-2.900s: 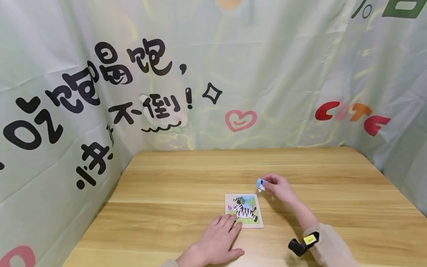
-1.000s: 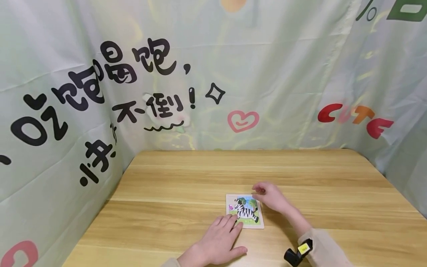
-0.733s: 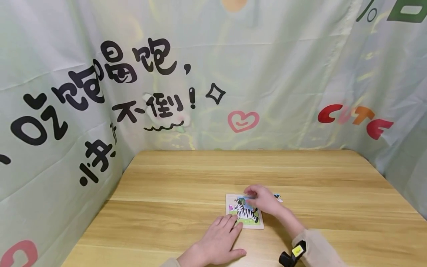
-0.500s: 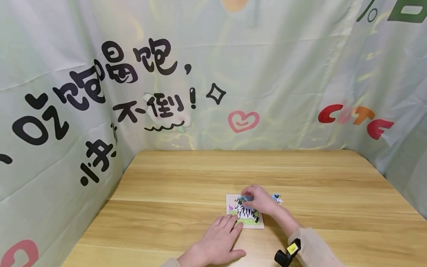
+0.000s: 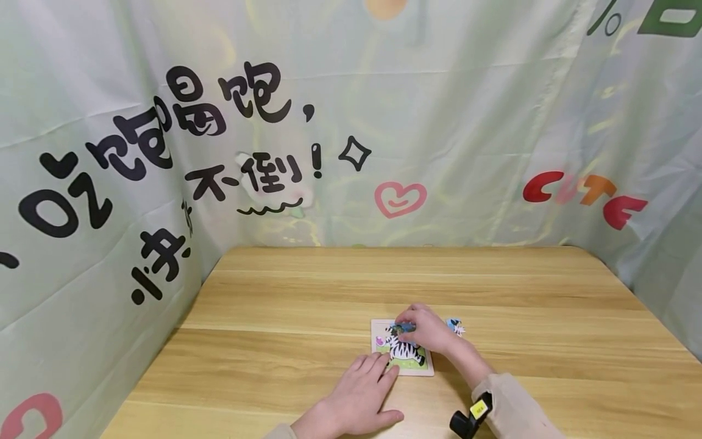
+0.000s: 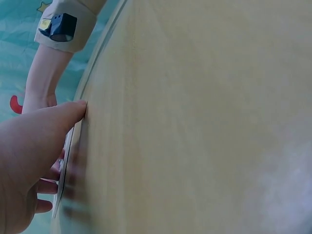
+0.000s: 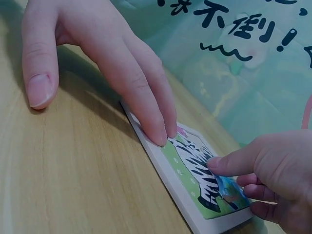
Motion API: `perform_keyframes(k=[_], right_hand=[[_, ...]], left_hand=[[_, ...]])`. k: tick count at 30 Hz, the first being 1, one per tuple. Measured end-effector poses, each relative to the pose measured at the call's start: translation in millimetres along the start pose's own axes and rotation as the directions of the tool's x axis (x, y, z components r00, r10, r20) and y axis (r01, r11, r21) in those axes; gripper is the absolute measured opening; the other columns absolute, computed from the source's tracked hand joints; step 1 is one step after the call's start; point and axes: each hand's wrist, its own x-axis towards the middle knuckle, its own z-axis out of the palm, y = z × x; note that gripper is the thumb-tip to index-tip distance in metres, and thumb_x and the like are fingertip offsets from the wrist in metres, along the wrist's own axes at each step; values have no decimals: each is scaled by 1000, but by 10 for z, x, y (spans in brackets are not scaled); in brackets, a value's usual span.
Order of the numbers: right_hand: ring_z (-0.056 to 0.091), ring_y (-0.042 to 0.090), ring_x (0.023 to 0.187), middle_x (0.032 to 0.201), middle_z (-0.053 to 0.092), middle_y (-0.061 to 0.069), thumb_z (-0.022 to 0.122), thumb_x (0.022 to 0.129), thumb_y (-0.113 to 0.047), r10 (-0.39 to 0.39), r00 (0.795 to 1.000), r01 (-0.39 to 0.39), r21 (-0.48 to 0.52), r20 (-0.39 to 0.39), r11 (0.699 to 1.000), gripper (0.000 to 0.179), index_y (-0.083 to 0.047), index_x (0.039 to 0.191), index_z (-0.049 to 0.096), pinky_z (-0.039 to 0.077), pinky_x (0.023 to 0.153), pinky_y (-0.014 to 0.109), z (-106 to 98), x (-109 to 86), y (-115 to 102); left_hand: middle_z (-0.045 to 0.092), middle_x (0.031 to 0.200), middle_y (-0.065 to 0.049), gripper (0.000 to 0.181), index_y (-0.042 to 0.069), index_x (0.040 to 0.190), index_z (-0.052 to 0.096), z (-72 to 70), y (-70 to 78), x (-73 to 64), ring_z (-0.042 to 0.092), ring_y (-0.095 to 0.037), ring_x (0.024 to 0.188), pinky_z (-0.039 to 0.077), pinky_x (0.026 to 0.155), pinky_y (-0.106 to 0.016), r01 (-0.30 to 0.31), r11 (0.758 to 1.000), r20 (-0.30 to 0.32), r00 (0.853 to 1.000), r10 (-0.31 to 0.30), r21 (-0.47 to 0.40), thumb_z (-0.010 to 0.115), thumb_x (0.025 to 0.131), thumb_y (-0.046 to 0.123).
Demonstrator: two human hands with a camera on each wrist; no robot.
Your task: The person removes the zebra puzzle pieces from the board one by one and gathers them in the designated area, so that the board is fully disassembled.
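Note:
A zebra jigsaw puzzle lies in a pale square frame (image 5: 375, 339) on the table. My left hand (image 5: 353, 393) rests flat at its lower left, fingertips on the picture. My right hand (image 5: 429, 330) reaches over the upper right part and pinches a blue puzzle piece (image 5: 406, 327) between thumb and fingers. Seen from the right wrist, that blue piece (image 7: 227, 187) sits at the far end of the picture, partly behind the fingers. One loose puzzle piece (image 5: 454, 325), blue with black and white, lies on the table just right of the frame.
The wooden table (image 5: 285, 292) stretches out on all sides of the puzzle. Behind it and at both sides hang printed cloth walls (image 5: 466, 122). A black wrist camera (image 5: 470, 417) sits on the right sleeve.
My right hand has put the loose piece down right of the frame. It then moved left over the puzzle and took hold of a blue piece there. My left hand has stayed put.

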Motion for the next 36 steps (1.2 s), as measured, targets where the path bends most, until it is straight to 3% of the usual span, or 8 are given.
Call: perform_keyframes(k=[7,11,14,19,22,27,36], right_hand=[[51,16,85,93,53,2,75,76,-9,-33,999,33,-16,15,999,26,-3,101,69,46,78,38,7,11,-35],[51,15,81,88,52,0,71,78,-4,-45,998,45,1,38,999,7,-7,83,67,46,77,37,17,22,-29],[49,14,79,86,50,-1,70,78,-2,-43,998,42,29,53,999,11,-10,77,62,45,75,35,17,31,-19],[49,14,81,88,51,-1,73,77,-7,-12,999,10,58,38,998,19,-6,93,64,45,75,34,13,48,8],[50,15,84,89,52,-1,74,77,-10,-7,999,4,67,44,998,25,-5,99,65,45,77,35,3,50,21],[50,15,84,90,51,-1,74,77,-11,-23,998,19,69,53,997,25,-5,100,65,45,76,35,-13,43,37],[49,15,79,85,52,1,72,77,-6,-3,999,-2,124,33,992,24,-3,100,65,44,70,32,-16,47,47]], left_hand=[[40,139,-12,73,10,136,45,0,-9,-2,36,-24,127,31,104,-39,0,1000,-3,1000,0,-7,32,89,65],[41,138,-11,73,11,135,47,3,-21,15,37,-24,126,31,103,-39,-7,1000,-4,1000,7,0,35,88,65],[45,133,-10,72,11,132,49,-5,-35,44,40,-22,122,33,101,-39,-8,1000,-20,1000,8,5,37,87,66],[48,130,-8,74,11,132,49,-22,-50,122,44,-20,119,35,100,-38,19,1000,-38,999,-20,-8,38,86,68],[43,137,-9,78,10,136,45,-25,-44,153,41,-22,124,33,102,-39,42,999,-2,999,-42,-19,36,86,69],[39,142,-9,80,12,138,43,-13,-19,203,37,-23,128,31,103,-39,70,998,44,997,-69,-6,33,85,71],[44,136,-8,76,7,137,44,-44,45,295,38,-27,126,34,100,-40,128,992,58,990,-128,3,37,88,64]])
